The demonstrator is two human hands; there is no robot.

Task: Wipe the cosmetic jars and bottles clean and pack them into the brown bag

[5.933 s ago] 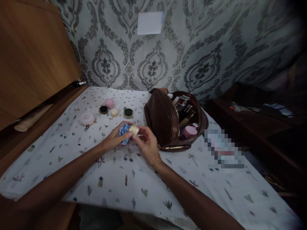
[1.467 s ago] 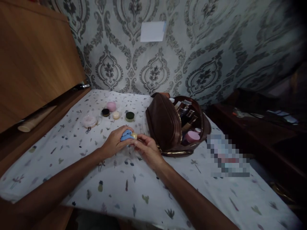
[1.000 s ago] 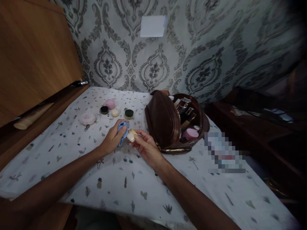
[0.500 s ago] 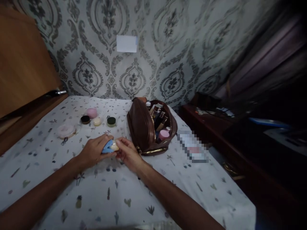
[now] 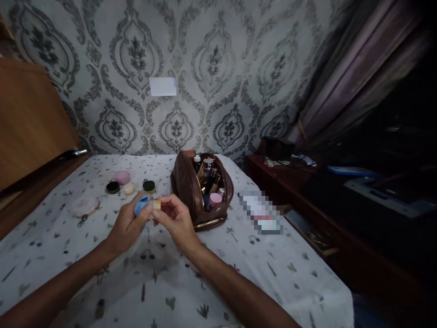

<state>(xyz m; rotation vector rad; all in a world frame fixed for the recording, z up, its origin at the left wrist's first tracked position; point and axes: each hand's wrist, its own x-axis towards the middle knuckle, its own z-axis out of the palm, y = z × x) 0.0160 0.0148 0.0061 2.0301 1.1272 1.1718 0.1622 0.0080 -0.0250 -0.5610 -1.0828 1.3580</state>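
My left hand [image 5: 127,225] is closed round a small blue cloth [image 5: 140,204], raised a little above the table. My right hand [image 5: 173,220] pinches a small cream-coloured jar [image 5: 156,204] against that cloth. The two hands meet just left of an open brown cosmetic bag [image 5: 190,187] that stands on the patterned tablecloth [image 5: 239,255]. The bag holds several bottles and a pink jar [image 5: 215,199].
Behind my hands lie a pink jar [image 5: 122,176], a black-lidded jar [image 5: 112,187], a cream jar [image 5: 129,188], a dark green jar [image 5: 149,186] and a round clear compact [image 5: 84,206]. A wooden headboard [image 5: 27,123] stands at left, a dark side table [image 5: 290,173] at right.
The view has swung to the right and upward, showing more wall and curtain. My hands have lifted slightly off the table, still holding the cloth and the jar together.
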